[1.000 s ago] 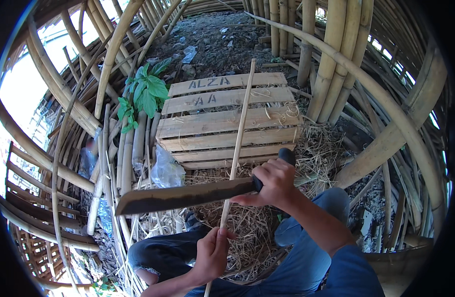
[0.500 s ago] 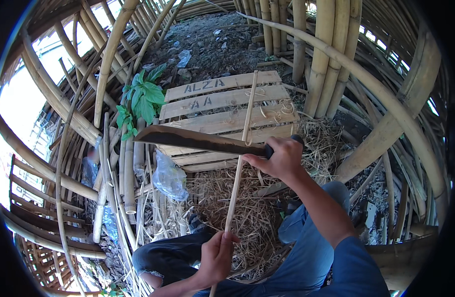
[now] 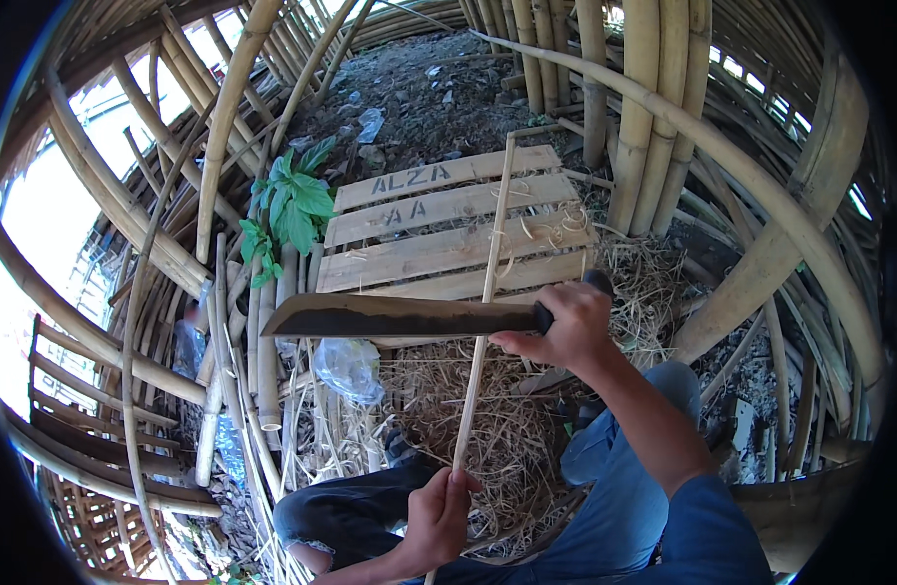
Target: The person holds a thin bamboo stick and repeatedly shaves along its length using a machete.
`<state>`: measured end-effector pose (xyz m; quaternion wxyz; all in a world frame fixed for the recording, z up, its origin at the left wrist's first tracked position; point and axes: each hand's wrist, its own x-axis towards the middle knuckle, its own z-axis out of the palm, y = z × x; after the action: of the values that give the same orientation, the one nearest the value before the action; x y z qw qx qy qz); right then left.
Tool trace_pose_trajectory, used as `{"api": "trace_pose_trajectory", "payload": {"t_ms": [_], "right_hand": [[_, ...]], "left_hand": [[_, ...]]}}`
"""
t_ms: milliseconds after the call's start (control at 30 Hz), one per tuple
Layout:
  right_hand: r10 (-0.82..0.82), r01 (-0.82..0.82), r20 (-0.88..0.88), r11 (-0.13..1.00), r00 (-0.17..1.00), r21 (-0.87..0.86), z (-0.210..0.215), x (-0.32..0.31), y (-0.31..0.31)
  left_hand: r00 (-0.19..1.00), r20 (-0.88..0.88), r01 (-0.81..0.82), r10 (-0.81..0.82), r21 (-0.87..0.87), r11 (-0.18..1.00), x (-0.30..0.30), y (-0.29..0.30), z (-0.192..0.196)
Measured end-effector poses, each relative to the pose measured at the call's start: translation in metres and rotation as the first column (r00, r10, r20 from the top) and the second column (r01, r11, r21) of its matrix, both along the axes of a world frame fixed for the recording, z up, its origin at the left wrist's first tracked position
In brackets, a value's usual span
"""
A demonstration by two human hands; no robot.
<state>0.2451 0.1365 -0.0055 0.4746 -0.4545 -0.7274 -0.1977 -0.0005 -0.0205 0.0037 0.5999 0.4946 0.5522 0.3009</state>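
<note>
My right hand (image 3: 577,327) is wrapped round the dark handle of a machete (image 3: 399,317), thumb pointing left. Its broad, dark-stained blade lies nearly level, pointing left, and crosses a long thin bamboo strip (image 3: 473,390). Low in the middle, my left hand (image 3: 440,515) is closed on the strip's near part. The strip runs away from me, under or against the blade, and over a slatted wooden crate (image 3: 409,230). Thin curled shavings (image 3: 565,216) lie on the crate's slats. Whether the edge bites into the strip cannot be made out.
Dry shavings (image 3: 468,429) cover the ground between my legs. A clear plastic bag (image 3: 349,370) and a leafy green plant (image 3: 297,210) are left of the crate. Bamboo poles (image 3: 636,117) stand at the back right, and a curved pole (image 3: 741,190) arches across the right side.
The machete has moved down along the strip toward me, its blade turning more level. My left hand keeps its hold on the strip. The whole view has shifted slightly.
</note>
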Motion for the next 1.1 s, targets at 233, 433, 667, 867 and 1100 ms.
{"api": "trace_pose_trajectory", "payload": {"t_ms": [233,433,667,867,1100], "right_hand": [[-0.233,0.194,-0.265,0.967,0.936,-0.165,0.004,0.025,0.022],[0.034,-0.031,-0.216,0.999,0.976,0.019,0.006,-0.006,-0.015],[-0.04,-0.514,-0.689,0.635,0.724,-0.577,0.023,-0.034,-0.043],[0.041,-0.5,-0.671,0.7,0.741,-0.509,-0.006,-0.053,-0.036],[0.029,-0.542,-0.658,0.593,0.753,-0.595,-0.01,-0.083,-0.073]], "left_hand": [[0.994,-0.095,0.066,-0.052,0.159,0.985,0.007,-0.016,0.013],[0.999,0.035,-0.032,0.025,0.23,0.973,0.012,-0.008,0.016],[0.98,0.184,0.105,-0.079,-0.135,0.985,0.004,0.008,-0.012],[0.978,0.16,0.151,-0.132,-0.113,0.982,-0.001,0.024,-0.014],[0.876,0.477,0.031,0.069,-0.197,0.98,0.012,0.062,-0.001]]}}
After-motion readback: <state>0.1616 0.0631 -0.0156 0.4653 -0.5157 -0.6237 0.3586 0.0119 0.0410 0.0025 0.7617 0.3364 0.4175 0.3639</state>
